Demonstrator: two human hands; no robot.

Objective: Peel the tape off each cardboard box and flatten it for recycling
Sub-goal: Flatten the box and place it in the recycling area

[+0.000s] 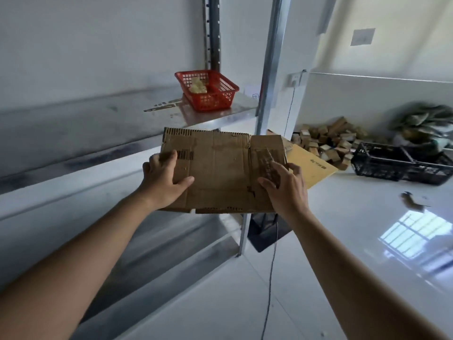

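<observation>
Head view: left hand (163,179) grips the left edge of the flattened box (220,173), thumb on top and fingers curled over the edge; right hand (285,184) pinches a strip of tape (267,161) near the box's right side, and the box is held in the air in front of the shelf (137,119), just below the red basket (208,90). To do the peel well, the person should likely keep the left grip firm as a counter-hold and pull the tape low along the surface so it comes off whole without tearing the card. A floor pile of cartons (328,141) beside a black crate (402,165) suggests more boxes wait.
</observation>
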